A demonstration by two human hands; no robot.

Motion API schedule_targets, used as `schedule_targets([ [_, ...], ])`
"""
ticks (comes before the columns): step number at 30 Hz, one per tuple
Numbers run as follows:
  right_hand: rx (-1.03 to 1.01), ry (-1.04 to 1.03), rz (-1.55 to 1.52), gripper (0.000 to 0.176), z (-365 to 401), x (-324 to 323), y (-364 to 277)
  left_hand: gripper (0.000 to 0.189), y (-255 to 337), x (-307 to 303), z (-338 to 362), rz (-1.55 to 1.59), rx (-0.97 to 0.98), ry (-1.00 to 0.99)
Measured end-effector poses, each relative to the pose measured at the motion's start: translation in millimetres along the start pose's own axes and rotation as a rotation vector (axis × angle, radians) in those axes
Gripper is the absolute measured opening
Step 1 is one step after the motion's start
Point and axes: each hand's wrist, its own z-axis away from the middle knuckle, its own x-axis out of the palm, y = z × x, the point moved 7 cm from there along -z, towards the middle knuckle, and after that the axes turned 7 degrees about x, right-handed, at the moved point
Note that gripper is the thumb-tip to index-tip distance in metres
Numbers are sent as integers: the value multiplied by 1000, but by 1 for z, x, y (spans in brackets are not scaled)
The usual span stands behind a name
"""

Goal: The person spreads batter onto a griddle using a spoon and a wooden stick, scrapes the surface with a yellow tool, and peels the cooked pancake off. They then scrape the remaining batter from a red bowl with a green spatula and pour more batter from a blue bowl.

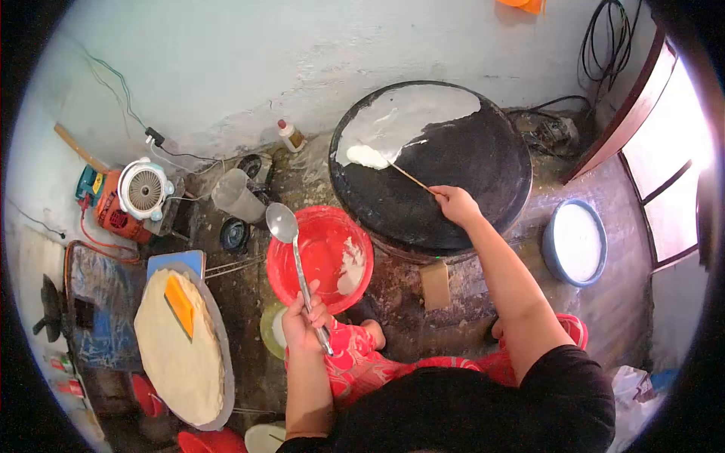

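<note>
A long metal ladle [299,264] is in my left hand [306,325], its bowl raised over the left edge of a red basin [325,260]. White residue clings inside that basin. My right hand [455,204] grips a thin wooden stick [411,178]. The stick's far end meets a lump of white batter [367,156] on a large round black griddle [468,166]. A thin white batter layer [415,106] covers the griddle's upper left part, with an uneven edge; the rest of the surface shows black.
At the left, a stack of pale flat rounds [177,355] bears an orange scraper [180,302]. Beyond are a small fan [145,188], a clear jug [236,195] and a bottle [291,136]. A blue basin [575,243] of white contents stands right of the griddle.
</note>
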Motion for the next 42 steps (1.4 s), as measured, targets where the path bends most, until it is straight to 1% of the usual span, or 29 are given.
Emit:
schedule_targets([
  [2, 7, -10, 43, 25, 16, -8, -14, 35, 2, -4, 0, 4, -5, -11],
  [4, -6, -42, 191, 25, 32, -26, -18, 35, 3, -5, 1, 11, -18, -26],
  [5, -5, -39, 194, 25, 39, -35, -16, 35, 3, -6, 2, 28, -24, -21],
  [7, 39, 95, 211, 26, 52, -57, -5, 35, 4, -8, 2, 50, -29, -14],
  [8, 115, 145, 134, 25, 49, -54, 13, 35, 5, -8, 3, 31, -18, -34],
  [9, 119, 140, 137, 25, 42, -36, 30, 35, 6, -8, 4, 10, -8, -54],
  [11, -7, 161, -205, 25, 35, -5, 50, 36, 4, -8, 6, 19, -23, -74],
  [12, 27, 85, -155, 25, 47, 3, 36, 36, 5, -6, 6, 28, -36, -101],
  [13, -30, 23, -224, 25, 58, 11, 25, 36, 6, -7, 7, 26, -38, -99],
  [16, -42, 6, -153, 25, 95, 19, 18, 36, 5, -10, 9, 68, -63, -114],
  [18, 35, -84, -9, 30, 127, 21, 16, 36, 6, -13, 9, 94, -76, -153],
  [19, 34, -83, -5, 30, 139, 25, 17, 36, 8, -13, 10, 97, -76, -154],
  [21, -5, -32, 207, 32, 157, 28, 15, 36, 10, -13, 13, 90, -87, -152],
  [22, -21, 39, 207, 36, 164, 27, 5, 36, 11, -14, 13, 91, -88, -151],
  [23, -22, 40, 208, 36, 158, 39, -5, 35, 12, -15, 13, 73, -83, -156],
  [25, 33, 195, 171, 40, 136, 62, -33, 35, 17, -18, 13, 50, -71, -160],
  [27, -51, 73, 176, 46, 114, 91, -81, 35, 14, -15, 18, 16, -64, -152],
  [29, -127, 44, 351, 51, 87, 131, -117, 35, 15, -16, 20, 2, -60, -115],
  [31, -143, -39, 566, 63, 76, 158, -148, 36, 19, -19, 22, -75, -13, -77],
  [32, -93, -38, 563, 71, 64, 174, -148, 36, 20, -19, 23, -74, -17, -79],
  [33, -94, -42, 561, 71, 63, 177, -150, 36, 21, -20, 24, -75, -15, -75],
  [35, 9, -63, 461, 74, 66, 177, -140, 36, 21, -18, 27, 9, -43, -136],
  [36, 55, -95, 419, 75, 78, 167, -133, 37, 21, -19, 26, 69, -66, -195],
  [37, 59, -91, 425, 75, 94, 159, -122, 37, 22, -19, 26, 74, -72, -198],
  [39, 49, 46, 213, 68, 132, 140, -106, 37, 25, -20, 28, 98, -66, -194],
  [40, 55, 50, 219, 68, 147, 136, -107, 37, 26, -21, 28, 101, -74, -194],
  [42, 96, -12, 110, 69, 167, 134, -111, 37, 28, -20, 28, 71, -44, -210],
])
